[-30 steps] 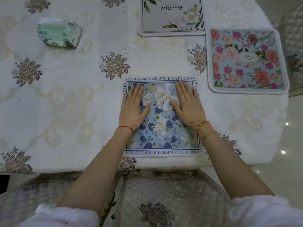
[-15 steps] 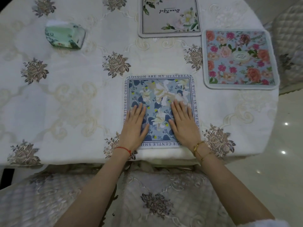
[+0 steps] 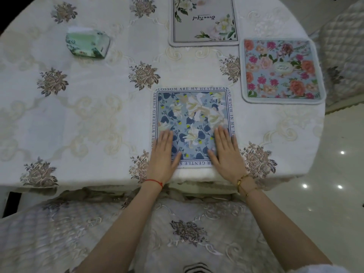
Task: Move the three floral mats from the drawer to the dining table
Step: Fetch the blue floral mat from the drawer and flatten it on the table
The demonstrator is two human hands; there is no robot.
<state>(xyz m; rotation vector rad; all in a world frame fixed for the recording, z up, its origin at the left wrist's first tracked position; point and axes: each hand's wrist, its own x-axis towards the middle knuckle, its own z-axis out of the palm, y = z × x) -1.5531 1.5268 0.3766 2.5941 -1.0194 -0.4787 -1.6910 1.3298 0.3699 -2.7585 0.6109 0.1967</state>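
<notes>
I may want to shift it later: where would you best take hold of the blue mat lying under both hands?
Probably by the near edge of the blue mat, from the person's side. It lies flat, and that edge sits by the table's rim between the left hand and right hand, so a pinching grip could get under it.

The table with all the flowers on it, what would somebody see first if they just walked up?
Probably the blue mat with white flowers at the near edge of the table, with the left hand and right hand lying flat on its near corners. Next, the bright pink-and-orange rose mat to the right, and the pale grey mat at the far side. A green tissue pack sits alone at far left.
</notes>
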